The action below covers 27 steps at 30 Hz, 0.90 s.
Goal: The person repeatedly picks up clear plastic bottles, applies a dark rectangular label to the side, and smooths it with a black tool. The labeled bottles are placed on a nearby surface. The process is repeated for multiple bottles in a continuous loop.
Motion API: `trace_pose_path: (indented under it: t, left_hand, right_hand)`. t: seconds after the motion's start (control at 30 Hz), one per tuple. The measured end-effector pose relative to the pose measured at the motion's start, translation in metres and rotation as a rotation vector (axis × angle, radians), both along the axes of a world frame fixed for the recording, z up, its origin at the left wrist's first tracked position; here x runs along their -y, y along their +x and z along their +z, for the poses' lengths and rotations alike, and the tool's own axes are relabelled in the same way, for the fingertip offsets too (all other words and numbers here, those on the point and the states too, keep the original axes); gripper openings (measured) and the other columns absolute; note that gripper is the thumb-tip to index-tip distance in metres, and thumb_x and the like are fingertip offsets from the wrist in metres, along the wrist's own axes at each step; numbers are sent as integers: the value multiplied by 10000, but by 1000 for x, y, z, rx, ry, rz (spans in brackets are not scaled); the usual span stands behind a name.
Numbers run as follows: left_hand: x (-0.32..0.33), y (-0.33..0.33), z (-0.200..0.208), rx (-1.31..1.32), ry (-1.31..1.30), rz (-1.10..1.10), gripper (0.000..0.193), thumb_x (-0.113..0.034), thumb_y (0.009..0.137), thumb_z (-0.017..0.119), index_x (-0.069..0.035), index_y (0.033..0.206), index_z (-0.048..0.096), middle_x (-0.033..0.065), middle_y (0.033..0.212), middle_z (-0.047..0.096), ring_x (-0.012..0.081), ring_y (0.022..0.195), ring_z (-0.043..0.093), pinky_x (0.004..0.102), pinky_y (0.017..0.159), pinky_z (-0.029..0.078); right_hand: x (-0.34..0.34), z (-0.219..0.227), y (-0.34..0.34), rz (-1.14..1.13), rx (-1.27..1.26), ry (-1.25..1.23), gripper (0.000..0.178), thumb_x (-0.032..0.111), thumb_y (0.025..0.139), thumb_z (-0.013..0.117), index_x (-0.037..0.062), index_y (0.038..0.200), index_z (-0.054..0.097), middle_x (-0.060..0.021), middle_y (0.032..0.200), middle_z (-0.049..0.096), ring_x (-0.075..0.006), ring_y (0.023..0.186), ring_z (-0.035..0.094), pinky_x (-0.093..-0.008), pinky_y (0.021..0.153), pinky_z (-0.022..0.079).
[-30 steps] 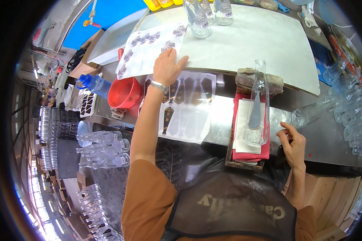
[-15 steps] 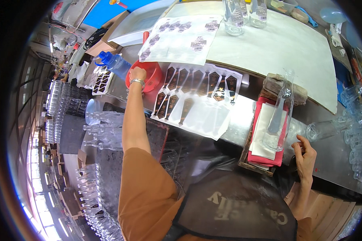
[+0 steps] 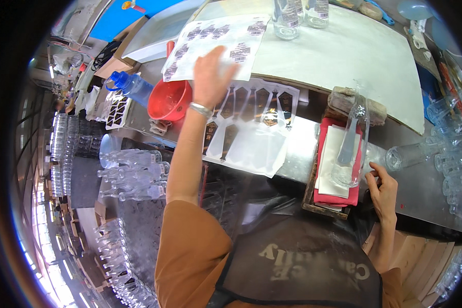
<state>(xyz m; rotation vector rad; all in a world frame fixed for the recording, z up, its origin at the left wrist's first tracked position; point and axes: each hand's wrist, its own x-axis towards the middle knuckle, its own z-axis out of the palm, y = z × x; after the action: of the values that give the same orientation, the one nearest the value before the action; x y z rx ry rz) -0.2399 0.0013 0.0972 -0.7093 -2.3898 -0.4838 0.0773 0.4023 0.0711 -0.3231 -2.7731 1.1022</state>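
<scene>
My left hand [image 3: 213,77], its fingers apart and slightly blurred, is over the upper left part of a sheet of dark, tapered labels [image 3: 241,128] and the edge of a white label sheet [image 3: 205,38]. Nothing shows in its grasp. To its left stands a red bowl [image 3: 170,100]. My right hand [image 3: 383,189] hangs loosely with bent, parted fingers and holds nothing visible. Beside it a clear glass bottle [image 3: 350,149] lies on a wooden cradle [image 3: 309,192] padded with red and white cloth, its neck on a rolled grey cloth [image 3: 339,100].
A pale board [image 3: 339,61] carries upright glass bottles [image 3: 286,23] at the back. A blue water bottle [image 3: 133,87] is left of the bowl. More glass bottles [image 3: 454,164] crowd the right side, and others [image 3: 133,174] lie at the left.
My left hand has come up out of the red bowl and moved right, over the label sheets, its fingers now spread. My right hand stays beside the cradle. The view has shifted slightly.
</scene>
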Motion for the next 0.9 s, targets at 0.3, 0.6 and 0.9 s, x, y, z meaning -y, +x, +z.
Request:
trace_pose_path:
  t: [0.3,0.6,0.9]
  left_hand:
    - [-37,27,-29,24,-109,-47,468,-201,876,699,-34,1299,591,141,1357,591,334,1255,535,480,1110,355]
    - [-36,25,-30,-105,-16,-73,242,-91,852,701,-71,1094,687,101,1125,699,305,1030,646,415,908,498]
    - [-84,75,-14,590,729,-207,262,-136,966,674,-10,1194,705,78,1043,735,83,885,652,242,803,519]
  right_hand:
    - [-8,-11,17,-15,-23,-36,287,92,898,685,-6,1168,677,-80,792,666,-110,585,495,-271,579,432]
    - [7,2,19,56,-41,-231,540,178,830,773,33,1319,599,-92,950,702,-159,553,542,-310,572,468]
    - [33,1,8,127,-198,80,752,156,738,816,60,1419,514,-77,938,639,-225,647,603,-351,589,496]
